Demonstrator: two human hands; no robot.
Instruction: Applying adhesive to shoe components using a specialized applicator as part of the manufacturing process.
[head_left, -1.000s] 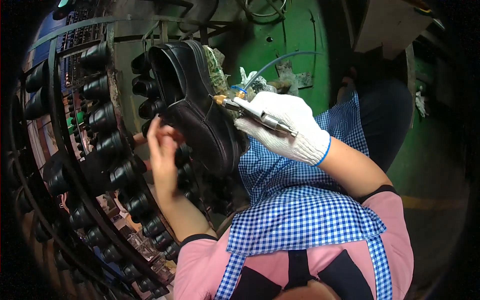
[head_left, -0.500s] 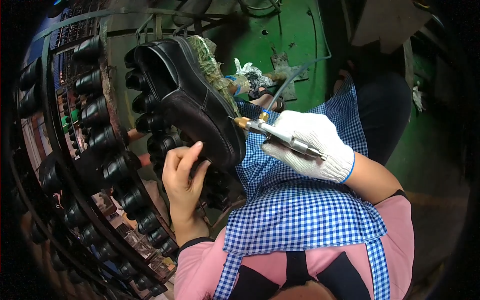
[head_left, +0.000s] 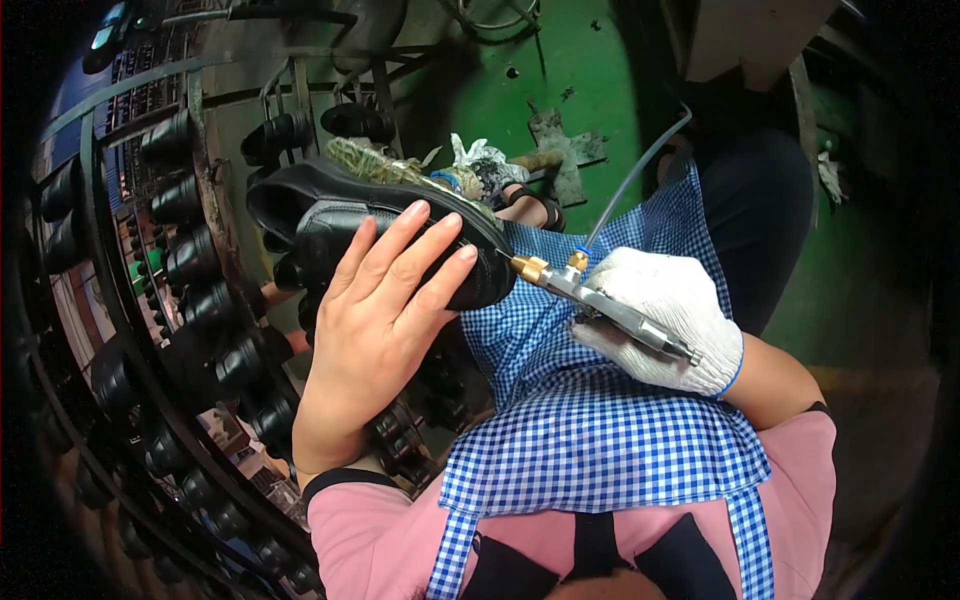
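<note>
A black leather shoe (head_left: pixel 322 222) lies tilted on a support (head_left: pixel 362 160) wrapped in greenish, worn material, its opening toward the far left. Across the shoe's upper and toe rests my bare left hand (head_left: pixel 372 335), fingers stretched and slightly spread. My right hand (head_left: pixel 690 310), in a white knit glove, is wrapped round a small metal spray gun (head_left: pixel 632 322) with a brass nozzle. The gun's thin tip points at the seam between sole and upper near the toe; whether it touches is too small to tell. A grey-blue air hose (head_left: pixel 640 172) rises from the gun.
A dark metal rack (head_left: pixel 150 330) at the left carries several rows of black shoes (head_left: pixel 178 200). Beyond the support, white crumpled material (head_left: pixel 478 155) hangs by a post with a cross-shaped foot (head_left: pixel 565 150) on the green floor (head_left: pixel 640 60). A blue-checked apron (head_left: pixel 600 440) covers my lap.
The shoe has tipped and turned, its toe swinging up and right. My left hand has gone from curled beside it to flat across it. The spray gun has shifted right and slightly down.
</note>
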